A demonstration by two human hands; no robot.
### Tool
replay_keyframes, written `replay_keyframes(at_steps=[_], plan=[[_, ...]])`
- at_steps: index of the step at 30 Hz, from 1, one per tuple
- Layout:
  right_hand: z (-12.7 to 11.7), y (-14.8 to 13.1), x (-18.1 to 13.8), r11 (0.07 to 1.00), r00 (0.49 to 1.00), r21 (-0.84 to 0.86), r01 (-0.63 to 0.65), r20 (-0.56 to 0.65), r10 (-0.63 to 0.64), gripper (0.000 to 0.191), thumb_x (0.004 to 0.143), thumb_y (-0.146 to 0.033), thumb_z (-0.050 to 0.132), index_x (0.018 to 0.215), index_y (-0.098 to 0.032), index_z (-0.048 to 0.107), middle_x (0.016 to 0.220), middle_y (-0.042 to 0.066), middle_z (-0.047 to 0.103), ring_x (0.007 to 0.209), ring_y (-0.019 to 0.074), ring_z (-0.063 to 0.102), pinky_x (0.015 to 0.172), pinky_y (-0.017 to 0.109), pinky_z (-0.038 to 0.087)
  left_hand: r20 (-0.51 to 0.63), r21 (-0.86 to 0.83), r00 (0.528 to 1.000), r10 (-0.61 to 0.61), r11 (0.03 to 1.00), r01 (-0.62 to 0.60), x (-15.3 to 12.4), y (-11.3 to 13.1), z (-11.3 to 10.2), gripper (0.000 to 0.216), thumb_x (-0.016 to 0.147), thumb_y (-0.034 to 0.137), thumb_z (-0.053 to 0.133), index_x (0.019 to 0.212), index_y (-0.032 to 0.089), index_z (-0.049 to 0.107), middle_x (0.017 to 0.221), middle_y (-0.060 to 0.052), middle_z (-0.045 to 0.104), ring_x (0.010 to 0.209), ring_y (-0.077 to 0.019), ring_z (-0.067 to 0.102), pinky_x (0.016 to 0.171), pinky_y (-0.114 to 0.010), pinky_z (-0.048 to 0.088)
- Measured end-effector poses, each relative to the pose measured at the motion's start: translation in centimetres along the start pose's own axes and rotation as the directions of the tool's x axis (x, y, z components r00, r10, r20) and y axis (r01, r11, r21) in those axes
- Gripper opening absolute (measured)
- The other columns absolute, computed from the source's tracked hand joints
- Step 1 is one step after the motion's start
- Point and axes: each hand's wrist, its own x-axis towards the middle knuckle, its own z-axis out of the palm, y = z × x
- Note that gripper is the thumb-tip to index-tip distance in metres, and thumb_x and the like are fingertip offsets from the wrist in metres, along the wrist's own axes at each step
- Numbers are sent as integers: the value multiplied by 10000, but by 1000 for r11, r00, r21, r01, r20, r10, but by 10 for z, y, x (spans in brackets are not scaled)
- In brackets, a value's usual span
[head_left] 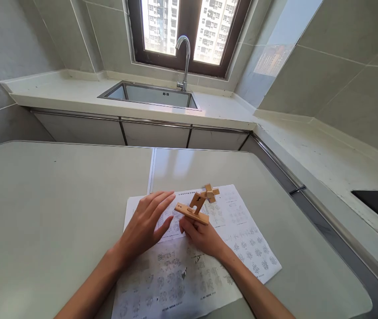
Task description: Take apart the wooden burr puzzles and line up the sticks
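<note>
While the right hand [204, 237] grips two notched wooden bars [192, 211], the long one lying level left to right, the left hand [147, 226] hovers open over the printed sheet [242, 239].

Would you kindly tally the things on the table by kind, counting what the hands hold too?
Loose wooden puzzle pieces, joined in the right hand: 2, a flat piece and a notched piece
Assembled wooden cross puzzle on the paper: 1
Printed instruction sheets: 1, as far as the view shows
Left hand holds: 0
Total: 4
</note>
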Motion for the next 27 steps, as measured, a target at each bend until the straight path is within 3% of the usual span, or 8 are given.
replay_keyframes(at_steps=[5,9,12,14,19,27], plan=[[1,2,-1,1000,1000,-8,18,-18,-18,305,1013,-338,544,730,-224,557,695,-14,571,670,159,543,655,289,453,-5,-66,996,86,994,-86,0,3,6,522,1026,126,590,1512,301,505,1437,-54,694,1343,-258,618,1134,-450,469],[-2,0,-1,999,996,40,12,85,-15,400,1041,-423,522,696,-220,527,653,-21,520,626,150,490,620,289,411,5,-110,1000,-1,994,1,0,5,6,310,1039,192,607,1331,283,656,1291,-42,778,1187,-252,711,1026,-432,531],[-5,-3,-2,990,982,126,-69,181,46,527,1061,-560,465,662,-217,507,577,-36,449,544,134,416,544,281,350,22,-178,997,-77,981,79,0,6,7,168,1047,250,607,1170,259,722,1091,-47,828,1007,-246,759,910,-412,570],[-6,-5,-3,973,976,193,-124,202,85,584,1051,-645,439,658,-218,499,538,-44,426,507,125,384,508,273,320,35,-231,992,-119,965,124,0,8,9,152,1052,278,599,1117,248,733,1014,-53,829,927,-241,764,864,-403,582],[-6,-1,-4,943,975,293,-159,196,103,594,1019,-727,452,749,-209,563,473,-68,422,457,111,340,482,256,301,40,-285,983,-177,941,181,-2,10,11,166,1064,279,577,1144,238,716,1066,-50,819,963,-222,766,888,-371,593],[-1,10,-6,960,981,240,-142,161,105,595,1030,-679,499,718,-194,644,434,-54,485,401,96,368,469,239,329,126,-353,967,-221,901,252,-3,8,10,143,1058,269,592,1129,252,715,1027,-14,810,898,-179,749,863,-303,583]])
